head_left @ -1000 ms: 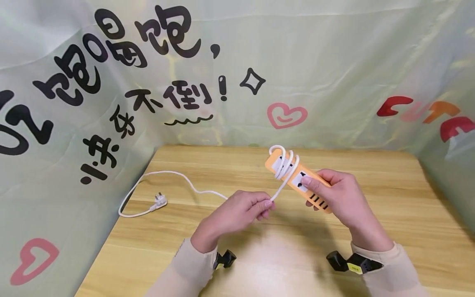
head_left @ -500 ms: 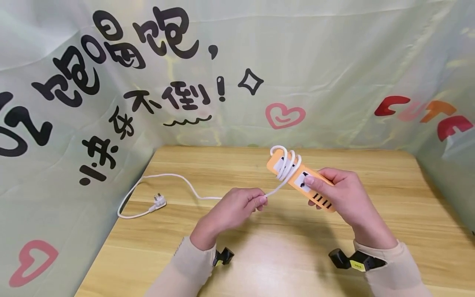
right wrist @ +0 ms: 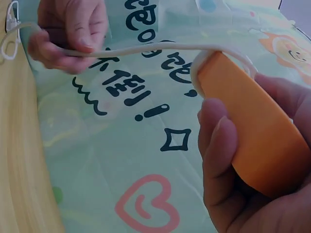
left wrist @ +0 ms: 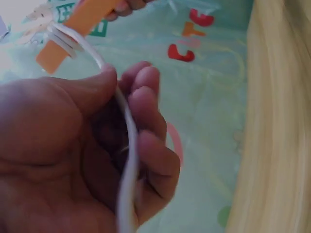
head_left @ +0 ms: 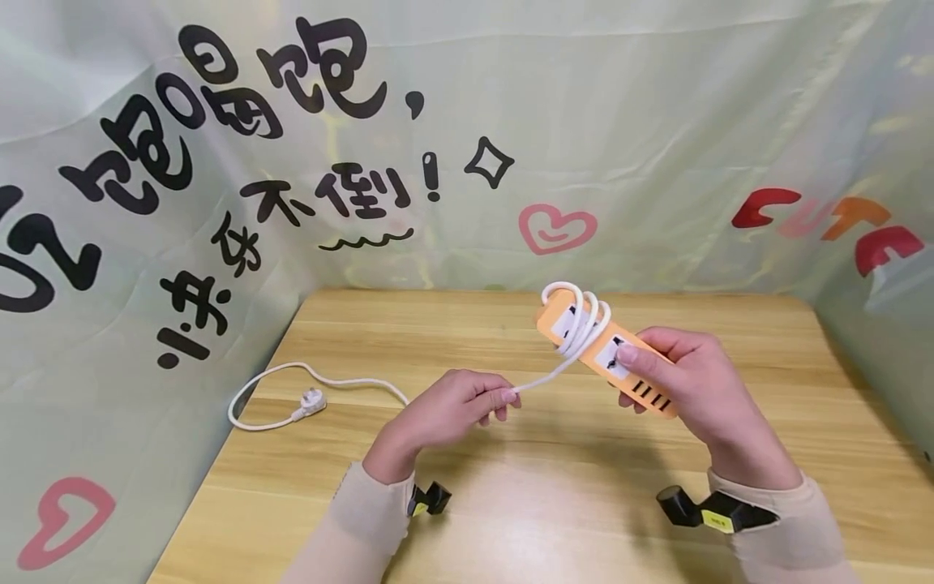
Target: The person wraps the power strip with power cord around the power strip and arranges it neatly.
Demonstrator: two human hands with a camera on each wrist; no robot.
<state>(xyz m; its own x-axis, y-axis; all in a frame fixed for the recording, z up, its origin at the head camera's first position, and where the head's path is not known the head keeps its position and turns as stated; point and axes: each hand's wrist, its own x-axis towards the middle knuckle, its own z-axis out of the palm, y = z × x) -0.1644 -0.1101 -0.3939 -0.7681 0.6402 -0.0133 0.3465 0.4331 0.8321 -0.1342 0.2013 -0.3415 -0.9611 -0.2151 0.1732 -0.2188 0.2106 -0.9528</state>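
My right hand (head_left: 693, 389) grips the near end of an orange power strip (head_left: 619, 357), thumb on its socket face. Several loops of white cord (head_left: 584, 324) wrap round the strip's far half. From those loops the cord runs to my left hand (head_left: 456, 410), which pinches it between thumb and fingers. In the left wrist view the cord (left wrist: 127, 126) crosses the curled fingers and passes down over the palm. The right wrist view shows the strip's plain back (right wrist: 257, 131) with fingers wrapped round it. Beyond the left hand, the rest of the cord leads to a white plug (head_left: 312, 401).
The plug and a curve of slack cord lie on the left of the wooden table (head_left: 511, 503). A pale printed cloth (head_left: 657, 122) with black lettering and pink hearts walls in the back and both sides. Each wrist wears a small black camera (head_left: 718, 513).
Both hands have drawn apart: the right hand moved right with the power strip, the left hand slightly left. The cord between them is longer, and the slack near the plug has shifted and shortened.
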